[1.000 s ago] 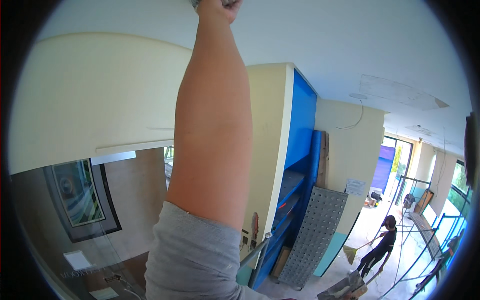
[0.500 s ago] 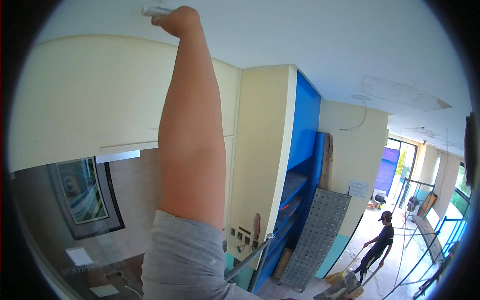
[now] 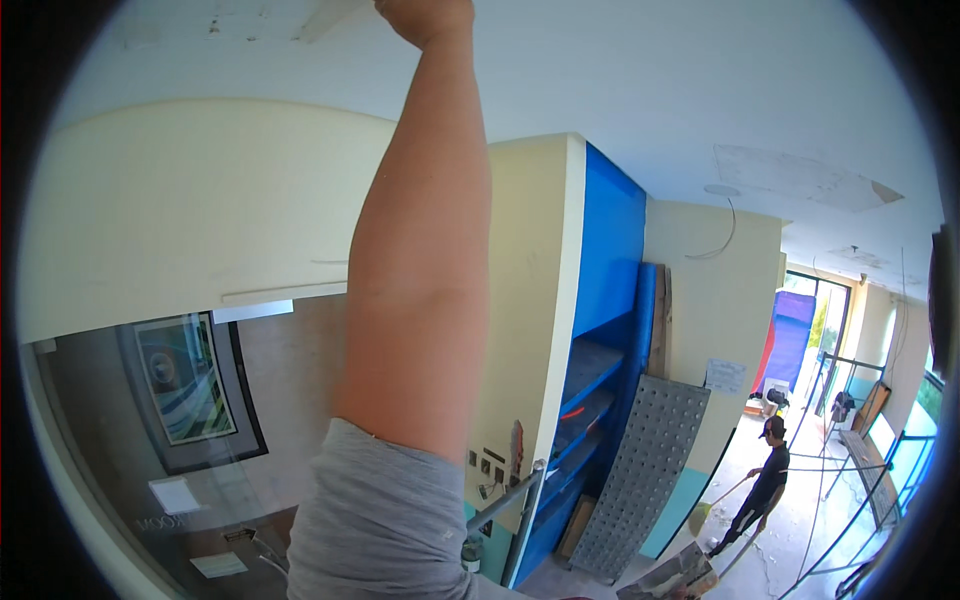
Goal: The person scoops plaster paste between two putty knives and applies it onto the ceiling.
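My left hand (image 3: pixel 428 18) is raised to the ceiling (image 3: pixel 600 80), its fingers cut off by the top edge. The visible part is curled. A pale flat tool, like a scraper, showed in it half a second ago; now it is out of the picture. Left of the hand, a pale streak (image 3: pixel 328 18) crosses the ceiling near small dark marks (image 3: pixel 250 38). My bare forearm and grey sleeve (image 3: pixel 380 510) rise through the middle of the view. My right hand does not show.
A metal pole (image 3: pixel 505 500) stands close by on the right. Beyond are blue shelves (image 3: pixel 590 400) and a leaning perforated metal plank (image 3: pixel 645 470). Farther right, a person (image 3: pixel 768 485) holds a long-handled broom near scaffold frames (image 3: pixel 850 470). Dark glass with a framed picture (image 3: pixel 185 380) is at left.
My left hand has moved right and up, partly leaving the top edge, and the pale tool has gone out of sight. The view has shifted slightly. The far person's broom has swung.
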`<act>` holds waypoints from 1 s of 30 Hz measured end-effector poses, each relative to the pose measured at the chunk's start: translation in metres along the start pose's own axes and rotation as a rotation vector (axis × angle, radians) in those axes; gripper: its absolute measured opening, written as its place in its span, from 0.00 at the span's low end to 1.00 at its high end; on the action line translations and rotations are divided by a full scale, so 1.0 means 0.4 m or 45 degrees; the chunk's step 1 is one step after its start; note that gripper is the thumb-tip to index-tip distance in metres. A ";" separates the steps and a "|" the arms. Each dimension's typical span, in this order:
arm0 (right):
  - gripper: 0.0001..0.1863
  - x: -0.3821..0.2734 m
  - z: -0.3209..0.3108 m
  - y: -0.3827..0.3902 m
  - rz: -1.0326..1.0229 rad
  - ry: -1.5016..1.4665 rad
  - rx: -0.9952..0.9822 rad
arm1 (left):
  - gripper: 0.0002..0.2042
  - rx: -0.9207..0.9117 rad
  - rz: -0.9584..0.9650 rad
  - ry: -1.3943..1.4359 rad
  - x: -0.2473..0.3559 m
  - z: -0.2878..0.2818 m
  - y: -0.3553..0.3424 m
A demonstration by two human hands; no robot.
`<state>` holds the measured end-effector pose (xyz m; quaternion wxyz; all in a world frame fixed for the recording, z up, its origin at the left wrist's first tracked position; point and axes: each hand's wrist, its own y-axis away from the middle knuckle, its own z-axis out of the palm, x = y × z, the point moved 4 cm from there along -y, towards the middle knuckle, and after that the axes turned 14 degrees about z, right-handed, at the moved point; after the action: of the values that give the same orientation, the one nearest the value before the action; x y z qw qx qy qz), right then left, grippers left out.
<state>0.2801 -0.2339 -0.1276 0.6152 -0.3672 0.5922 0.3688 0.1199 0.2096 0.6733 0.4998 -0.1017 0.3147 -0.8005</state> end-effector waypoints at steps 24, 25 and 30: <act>0.24 -0.061 0.149 0.007 1.305 -0.732 -1.039 | 0.18 -1.996 -2.191 0.449 0.386 -0.873 1.444; 0.27 -0.120 0.120 0.053 1.307 -0.453 -0.939 | 0.19 -2.780 -1.288 0.288 0.413 -0.933 1.459; 0.26 -0.010 0.058 0.062 1.151 -0.729 -1.128 | 0.41 -2.424 -2.024 -0.002 0.561 -0.990 1.425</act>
<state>0.2687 -0.2022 -0.1232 0.3253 -0.1894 0.2952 0.8782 0.2430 0.0023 -0.0152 -0.3967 -0.5872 0.6213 -0.3342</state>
